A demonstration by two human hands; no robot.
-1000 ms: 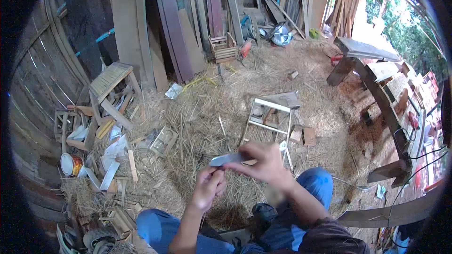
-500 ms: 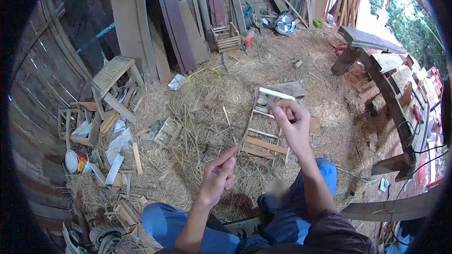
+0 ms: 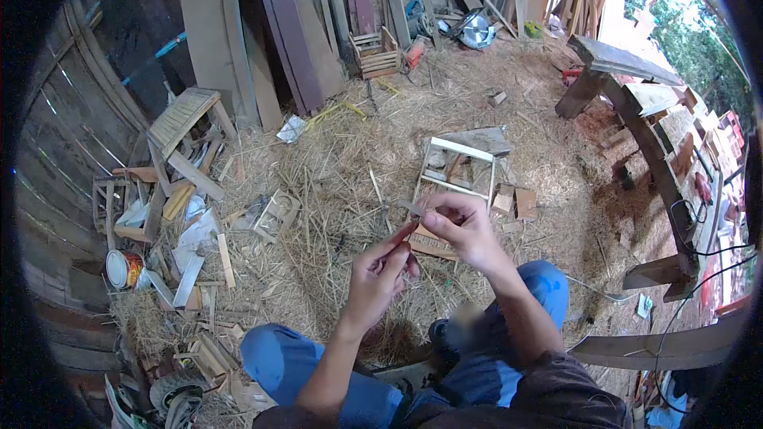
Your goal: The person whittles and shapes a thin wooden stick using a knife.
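My left hand (image 3: 375, 282) is raised over the floor, index finger stretched and thumb pressed against it. What it pinches at the fingertips, if anything, is too small to tell. Just above and to its right, my right hand (image 3: 465, 230) is closed with the thumb and index finger gripping a small thin grey strip (image 3: 411, 207). The strip points left, close above the left fingertips; whether they touch I cannot tell. Beyond the hands, on the straw, lies a light wooden frame (image 3: 459, 146) with slats, its near part hidden by my right hand.
Straw and shavings cover the floor. To the left stand a small wooden stool (image 3: 181, 123), a paint can (image 3: 125, 269) and wood scraps. A slatted crate (image 3: 375, 53) and a circular saw (image 3: 477, 31) are at the back. A heavy wooden bench (image 3: 648, 139) runs along the right.
My right hand has come down and left with the grey strip, close to the left fingertips. My left hand has risen slightly to the right. The view has shifted a little.
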